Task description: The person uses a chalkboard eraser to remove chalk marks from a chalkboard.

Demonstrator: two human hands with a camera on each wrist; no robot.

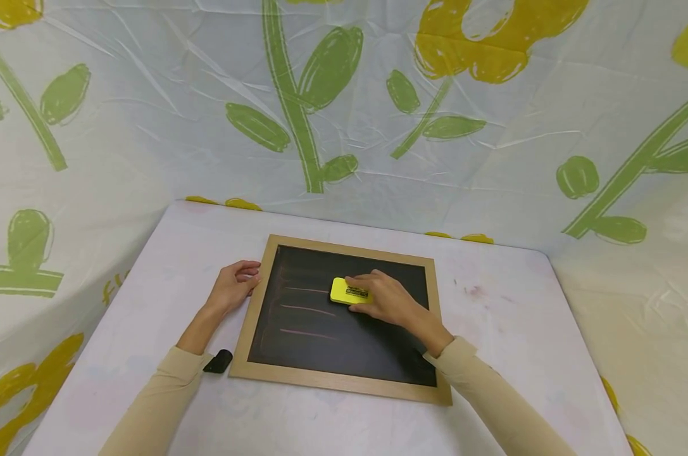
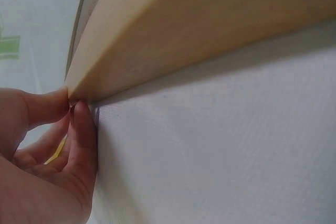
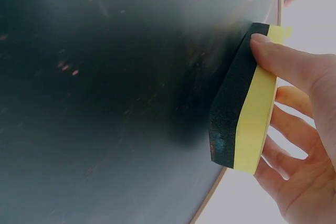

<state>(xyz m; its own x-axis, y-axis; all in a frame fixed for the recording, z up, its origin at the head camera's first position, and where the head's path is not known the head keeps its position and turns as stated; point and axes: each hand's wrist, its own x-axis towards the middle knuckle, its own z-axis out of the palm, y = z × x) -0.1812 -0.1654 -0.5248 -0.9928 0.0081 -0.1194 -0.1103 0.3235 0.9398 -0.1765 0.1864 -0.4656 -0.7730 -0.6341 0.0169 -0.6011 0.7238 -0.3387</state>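
A small chalkboard [image 1: 349, 354] with a light wooden frame lies flat, with several faint pinkish chalk lines on its left half. My left hand [image 1: 233, 288] is at the frame's left side; in the left wrist view its thumb and a finger pinch the frame's edge [image 2: 157, 40]. With my right hand [image 1: 390, 301] I grip a yellow, black-felted eraser [image 1: 340, 290] by its sides, over the middle of the board. The right wrist view shows the eraser's felt [image 3: 228, 103] tilted toward the dark surface; whether it touches is unclear. Fingers hide part of the eraser's top.
A small black object [image 1: 218, 361] of unclear kind lies by the board's lower left corner, near the left sleeve. The white table [image 1: 514, 329] extends around the board. A flower-printed cloth [image 1: 195, 126] hangs behind and at the sides.
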